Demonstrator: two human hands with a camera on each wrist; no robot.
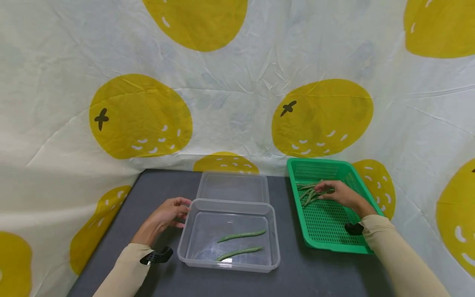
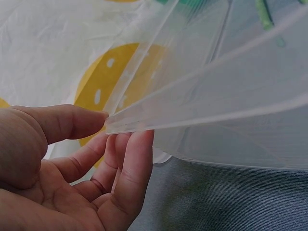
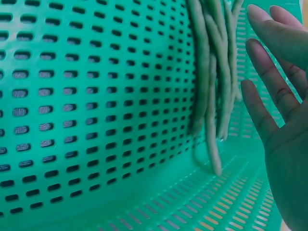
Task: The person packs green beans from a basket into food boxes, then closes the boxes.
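Two green beans [image 1: 242, 235] lie apart, roughly parallel, on the bottom of a clear plastic container [image 1: 228, 266]. At its left side my left hand [image 1: 168, 215] pinches the rim; in the left wrist view the thumb is on top and the fingers [image 2: 137, 168] are below. Over a green slotted basket [image 1: 308, 235] on the right is my right hand [image 1: 343, 194], fingers bent slightly and spread, with nothing between them. Several more green beans [image 3: 211, 77] lie bunched in the basket, just beside the right fingertips in the right wrist view.
Behind the container lies a flat clear lid [image 1: 233, 185], partly covered by the container's back rim. Everything stands on a dark grey table [image 1: 159, 187]. A pale cloth [image 1: 230, 123] printed with yellow fruit hangs at the table's back edge.
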